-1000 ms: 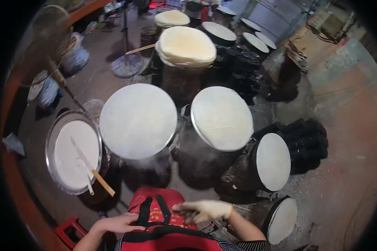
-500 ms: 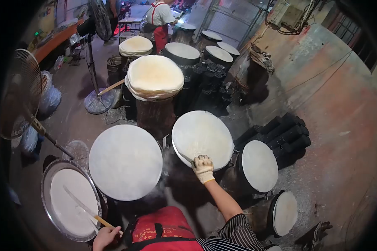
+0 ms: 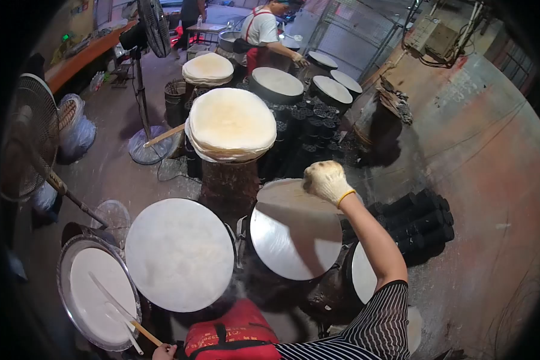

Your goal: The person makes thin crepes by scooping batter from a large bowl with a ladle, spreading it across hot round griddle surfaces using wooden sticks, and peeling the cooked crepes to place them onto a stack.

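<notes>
Pinching a sheet (image 3: 282, 192), the right hand (image 3: 326, 181) hovers over a griddle (image 3: 275, 240). The left hand (image 3: 164, 353) grips a wooden handle (image 3: 145, 333).

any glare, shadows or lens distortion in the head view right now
Head view: pale glare on the bare metal of the middle griddle, with a dark patch beside it, shadow or reflection, hard to tell; head view: the gloved right hand shows bright; head view: black rounded corners suggest a fisheye-like lens.
</notes>
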A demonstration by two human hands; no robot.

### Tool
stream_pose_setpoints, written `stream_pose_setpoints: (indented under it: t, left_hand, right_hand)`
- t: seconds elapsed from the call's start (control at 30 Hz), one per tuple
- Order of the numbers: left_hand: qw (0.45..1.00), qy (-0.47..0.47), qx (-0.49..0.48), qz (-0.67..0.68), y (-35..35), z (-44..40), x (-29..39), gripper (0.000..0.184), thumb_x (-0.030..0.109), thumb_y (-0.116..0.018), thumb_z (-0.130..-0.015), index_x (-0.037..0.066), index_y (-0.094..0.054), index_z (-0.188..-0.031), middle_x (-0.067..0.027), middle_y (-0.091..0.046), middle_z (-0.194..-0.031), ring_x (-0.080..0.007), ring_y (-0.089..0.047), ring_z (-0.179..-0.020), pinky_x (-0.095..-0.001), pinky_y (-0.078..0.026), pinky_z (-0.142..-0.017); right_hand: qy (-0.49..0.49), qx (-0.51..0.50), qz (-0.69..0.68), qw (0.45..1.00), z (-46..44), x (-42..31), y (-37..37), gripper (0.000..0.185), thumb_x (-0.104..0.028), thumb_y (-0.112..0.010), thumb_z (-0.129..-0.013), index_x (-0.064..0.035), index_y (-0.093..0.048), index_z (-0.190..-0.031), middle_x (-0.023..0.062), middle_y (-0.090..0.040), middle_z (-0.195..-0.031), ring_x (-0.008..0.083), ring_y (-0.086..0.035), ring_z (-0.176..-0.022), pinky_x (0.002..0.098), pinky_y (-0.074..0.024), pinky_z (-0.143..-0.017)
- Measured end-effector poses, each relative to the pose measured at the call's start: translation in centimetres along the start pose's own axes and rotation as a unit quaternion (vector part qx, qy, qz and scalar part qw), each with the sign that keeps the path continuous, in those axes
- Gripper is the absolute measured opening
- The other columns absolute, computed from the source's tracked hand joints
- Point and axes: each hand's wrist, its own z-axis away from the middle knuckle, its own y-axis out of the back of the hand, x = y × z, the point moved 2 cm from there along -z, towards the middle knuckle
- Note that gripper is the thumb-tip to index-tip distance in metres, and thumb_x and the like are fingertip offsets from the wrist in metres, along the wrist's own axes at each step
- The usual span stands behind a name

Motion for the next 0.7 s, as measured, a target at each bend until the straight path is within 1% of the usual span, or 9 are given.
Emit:
stream_pose_setpoints:
  t: [0.13, 0.23, 0.43, 0.5, 0.53, 0.57, 0.63, 0.67, 0.7]
  left_hand:
    - [0.997, 0.052, -0.014, 0.060, -2.7, -1.1, 1.6, 0.057, 0.052, -0.051, -0.094, 0.004, -0.061, -0.123, -0.0278, -0.064, -0.112, -0.0354, -0.062, -0.110, -0.0392, -0.047, -0.092]
    - [0.993, 0.075, -0.018, 0.087, -4.2, -1.6, 2.9, 0.055, 0.051, -0.051, -0.094, 0.004, -0.061, -0.120, -0.0267, -0.064, -0.109, -0.0346, -0.062, -0.107, -0.0392, -0.048, -0.090]
    - [0.988, 0.084, 0.009, 0.128, -5.3, -1.0, 5.3, 0.051, 0.048, -0.052, -0.094, 0.003, -0.062, -0.116, -0.0244, -0.065, -0.103, -0.0331, -0.063, -0.101, -0.0390, -0.048, -0.087]
    - [0.985, 0.085, 0.025, 0.146, -5.7, -0.4, 5.6, 0.049, 0.047, -0.052, -0.094, 0.003, -0.062, -0.114, -0.0236, -0.065, -0.101, -0.0326, -0.063, -0.099, -0.0390, -0.049, -0.086]
    - [0.984, 0.087, 0.034, 0.155, -5.9, -0.1, 5.7, 0.049, 0.046, -0.052, -0.094, 0.003, -0.063, -0.114, -0.0232, -0.065, -0.100, -0.0323, -0.063, -0.098, -0.0390, -0.049, -0.085]
    - [0.981, 0.090, 0.041, 0.165, -6.2, 0.2, 5.8, 0.048, 0.046, -0.052, -0.094, 0.003, -0.063, -0.113, -0.0228, -0.065, -0.099, -0.0320, -0.063, -0.097, -0.0390, -0.049, -0.084]
    - [0.975, 0.101, 0.056, 0.189, -7.0, 0.9, 5.4, 0.047, 0.045, -0.052, -0.094, 0.003, -0.063, -0.111, -0.0221, -0.065, -0.097, -0.0315, -0.063, -0.095, -0.0389, -0.049, -0.083]
    - [0.972, 0.108, 0.062, 0.200, -7.3, 1.3, 5.1, 0.046, 0.044, -0.052, -0.094, 0.003, -0.063, -0.111, -0.0217, -0.065, -0.096, -0.0313, -0.063, -0.094, -0.0389, -0.049, -0.083]
    - [0.968, 0.117, 0.066, 0.214, -7.4, 1.5, 5.1, 0.046, 0.044, -0.053, -0.094, 0.002, -0.064, -0.110, -0.0213, -0.065, -0.095, -0.0310, -0.063, -0.093, -0.0389, -0.050, -0.082]
  right_hand:
    - [-0.067, -0.043, -0.029, 0.996, -0.8, 5.7, 0.4, 0.022, -0.033, -0.068, -0.070, -0.0147, -0.073, -0.081, 0.0106, -0.070, -0.086, 0.0289, -0.067, -0.084, 0.0418, -0.0540, -0.075]
    - [-0.130, -0.023, -0.057, 0.990, -0.5, 10.7, 2.4, 0.027, -0.037, -0.072, -0.069, -0.0126, -0.071, -0.079, 0.0104, -0.069, -0.083, 0.0299, -0.066, -0.082, 0.0417, -0.0530, -0.074]
    - [-0.064, 0.053, -0.076, 0.994, -7.9, 9.5, 12.5, 0.029, -0.036, -0.073, -0.070, -0.0092, -0.070, -0.082, 0.0119, -0.069, -0.087, 0.0326, -0.065, -0.085, 0.0419, -0.0516, -0.074]
    - [-0.073, 0.121, -0.199, 0.970, -11.9, 10.6, 13.6, 0.038, -0.038, -0.073, -0.071, -0.0051, -0.071, -0.088, 0.0154, -0.069, -0.086, 0.0315, -0.067, -0.081, 0.0400, -0.0521, -0.074]
    - [-0.082, 0.133, -0.248, 0.956, -15.0, 12.6, 13.1, 0.045, -0.039, -0.074, -0.072, -0.0001, -0.071, -0.094, 0.0174, -0.069, -0.080, 0.0244, -0.068, -0.072, 0.0357, -0.0526, -0.069]
    - [-0.171, 0.082, -0.340, 0.921, -16.7, 12.7, 14.0, 0.047, -0.039, -0.075, -0.075, 0.0026, -0.071, -0.095, 0.0133, -0.068, -0.075, 0.0179, -0.065, -0.065, 0.0319, -0.0516, -0.064]
    - [-0.206, 0.135, -0.536, 0.808, -20.9, 15.3, 10.2, 0.047, -0.040, -0.074, -0.079, 0.0019, -0.071, -0.098, 0.0078, -0.069, -0.077, 0.0157, -0.062, -0.062, 0.0301, -0.0513, -0.061]
    - [-0.215, 0.148, -0.662, 0.703, -24.3, 17.9, 4.9, 0.044, -0.038, -0.070, -0.085, 0.0021, -0.069, -0.103, 0.0069, -0.070, -0.087, 0.0186, -0.064, -0.070, 0.0316, -0.0519, -0.067]
    - [-0.235, 0.141, -0.721, 0.636, -26.4, 18.5, 1.5, 0.043, -0.035, -0.067, -0.087, 0.0005, -0.065, -0.111, 0.0084, -0.067, -0.098, 0.0219, -0.062, -0.082, 0.0359, -0.0488, -0.076]
